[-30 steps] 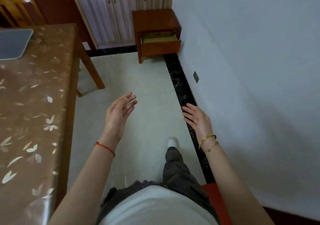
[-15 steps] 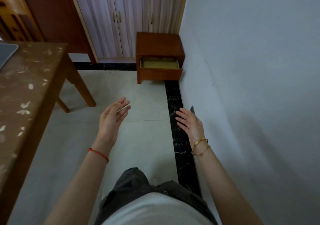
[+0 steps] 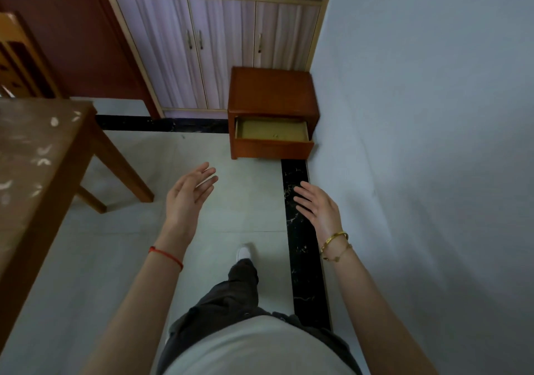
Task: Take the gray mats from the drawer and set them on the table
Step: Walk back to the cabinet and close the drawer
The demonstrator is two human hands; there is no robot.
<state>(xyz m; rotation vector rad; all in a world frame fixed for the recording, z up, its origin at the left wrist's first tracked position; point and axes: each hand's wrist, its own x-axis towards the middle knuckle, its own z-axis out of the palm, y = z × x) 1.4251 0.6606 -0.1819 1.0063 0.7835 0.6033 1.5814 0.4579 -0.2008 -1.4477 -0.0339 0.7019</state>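
Observation:
A low reddish-brown nightstand (image 3: pixel 271 91) stands in the far corner against the wall. Its drawer (image 3: pixel 273 139) is pulled out, and the yellowish inside shows no gray mat. My left hand (image 3: pixel 187 198) and my right hand (image 3: pixel 316 205) are both held out in front of me above the floor, fingers apart, holding nothing, well short of the drawer. The table (image 3: pixel 34 155), with its brown flowered cover, fills the left edge. No gray mat shows in this view.
A cupboard with pale purple doors (image 3: pixel 211 48) stands behind the nightstand. A wooden chair (image 3: pixel 17 57) is at the far left behind the table. The grey wall (image 3: pixel 419 143) runs along my right side. My foot (image 3: pixel 244 253) is on the pale floor.
I have walked toward the nightstand, which now looks larger and nearer. The table has slid out to the left, and the gray mat on it has left the view. Both hands stay empty.

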